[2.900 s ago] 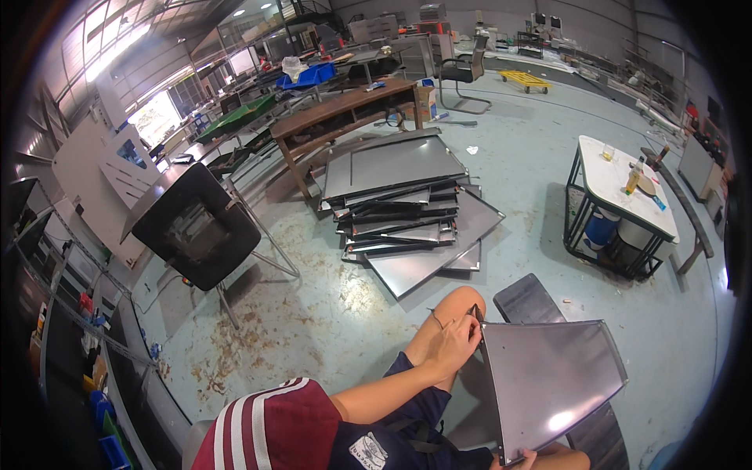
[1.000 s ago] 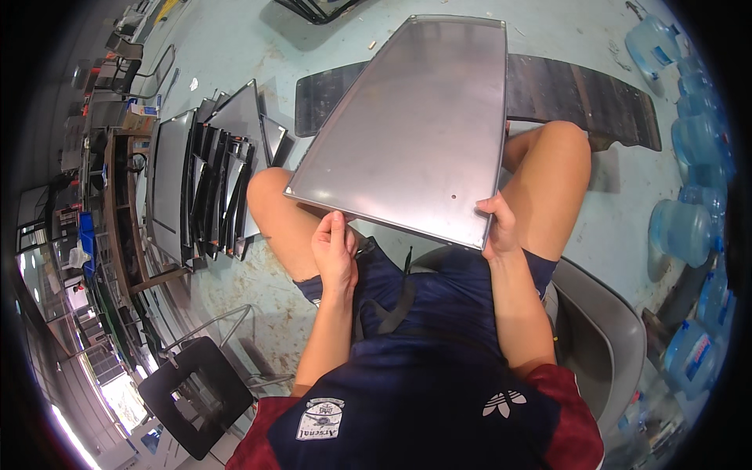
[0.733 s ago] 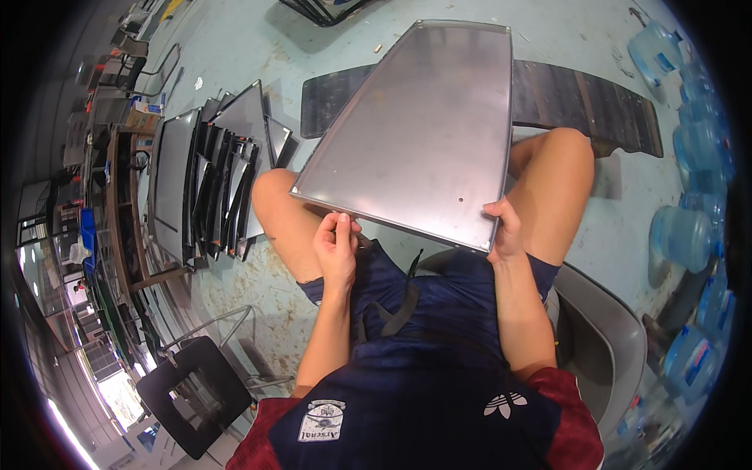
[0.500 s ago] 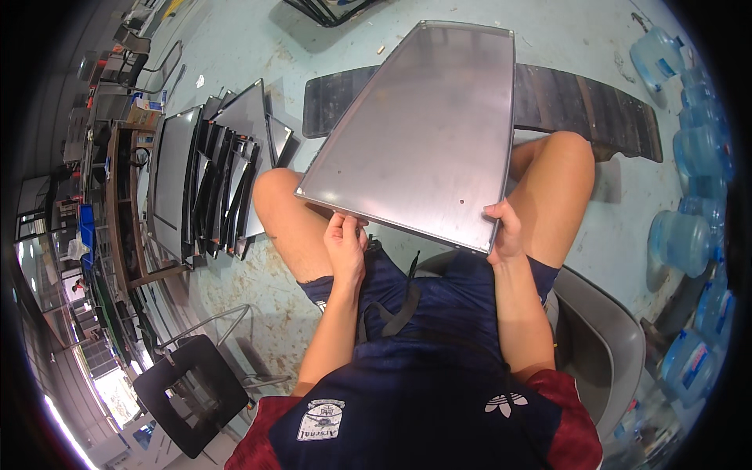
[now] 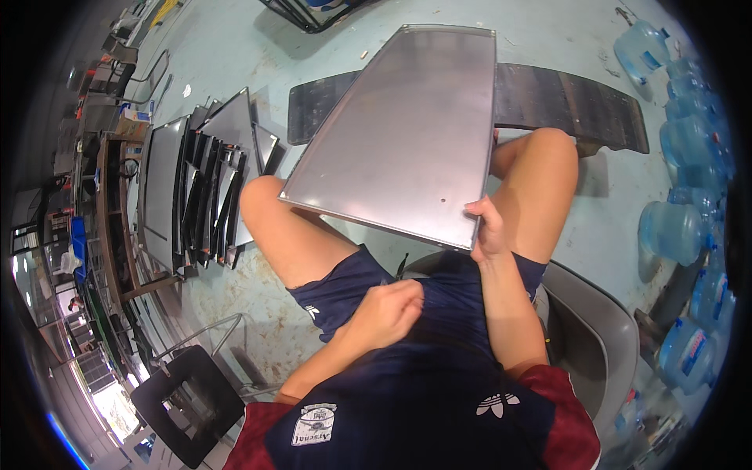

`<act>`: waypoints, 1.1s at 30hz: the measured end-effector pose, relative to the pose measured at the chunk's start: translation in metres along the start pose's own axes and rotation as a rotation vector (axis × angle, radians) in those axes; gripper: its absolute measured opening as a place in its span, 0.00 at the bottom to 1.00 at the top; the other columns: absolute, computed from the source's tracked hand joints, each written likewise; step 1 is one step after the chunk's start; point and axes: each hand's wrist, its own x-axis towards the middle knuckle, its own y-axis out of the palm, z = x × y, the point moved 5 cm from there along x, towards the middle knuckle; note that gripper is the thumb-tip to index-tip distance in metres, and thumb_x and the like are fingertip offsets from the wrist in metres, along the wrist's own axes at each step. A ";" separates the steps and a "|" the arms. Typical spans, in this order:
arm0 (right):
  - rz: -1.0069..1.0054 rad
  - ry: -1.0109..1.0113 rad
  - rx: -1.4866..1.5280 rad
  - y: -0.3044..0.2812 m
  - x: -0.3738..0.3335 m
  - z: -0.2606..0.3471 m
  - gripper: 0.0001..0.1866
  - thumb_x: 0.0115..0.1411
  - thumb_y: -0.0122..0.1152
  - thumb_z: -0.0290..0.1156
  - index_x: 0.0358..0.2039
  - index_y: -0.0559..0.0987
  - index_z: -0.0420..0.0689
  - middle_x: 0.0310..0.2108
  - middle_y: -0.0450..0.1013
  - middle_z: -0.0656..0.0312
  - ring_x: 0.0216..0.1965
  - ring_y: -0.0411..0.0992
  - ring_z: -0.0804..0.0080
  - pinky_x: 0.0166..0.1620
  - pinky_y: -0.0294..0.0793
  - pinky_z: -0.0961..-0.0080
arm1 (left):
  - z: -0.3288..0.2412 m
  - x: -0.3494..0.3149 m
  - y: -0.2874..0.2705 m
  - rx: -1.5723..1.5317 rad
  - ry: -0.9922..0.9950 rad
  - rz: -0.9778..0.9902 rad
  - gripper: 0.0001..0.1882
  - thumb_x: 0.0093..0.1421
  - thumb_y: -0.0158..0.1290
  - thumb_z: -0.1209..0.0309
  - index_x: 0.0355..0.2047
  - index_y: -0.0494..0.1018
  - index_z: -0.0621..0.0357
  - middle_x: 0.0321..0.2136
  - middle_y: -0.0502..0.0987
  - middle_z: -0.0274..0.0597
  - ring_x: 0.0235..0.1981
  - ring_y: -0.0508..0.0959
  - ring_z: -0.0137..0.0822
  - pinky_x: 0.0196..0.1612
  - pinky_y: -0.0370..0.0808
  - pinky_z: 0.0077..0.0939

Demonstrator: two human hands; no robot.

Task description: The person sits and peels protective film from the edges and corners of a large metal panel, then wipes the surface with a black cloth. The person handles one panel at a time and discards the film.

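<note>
A flat grey metal panel with thin raised edges and a small hole near its near right corner lies tilted across my legs. My right hand is closed on that corner, thumb on the top face and fingers at the edge. Away from the panel, my left hand is over the lap of my dark blue shorts, its fingers curled together. What it holds, if anything, is hidden. Behind the panel, a long dark bench shows on both sides.
A stack of similar black-edged panels leans on the floor at left. Blue water jugs line the right side. I sit on a grey chair. A black stool stands at lower left, and a dark frame lies at the top.
My left hand has let go of the panel's near edge and moved down toward my lap. My right hand keeps its grip on the corner. The whole view has shifted slightly.
</note>
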 end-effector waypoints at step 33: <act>-0.150 -0.090 -0.217 0.013 -0.009 -0.001 0.35 0.48 0.46 0.16 0.62 0.67 0.36 0.43 0.70 0.62 0.41 0.69 0.75 0.46 0.72 0.79 | 0.320 -0.142 -0.136 -1.411 -0.639 -0.926 0.22 0.75 0.43 0.64 0.58 0.71 0.71 0.52 0.80 0.58 0.46 0.85 0.46 0.44 0.87 0.39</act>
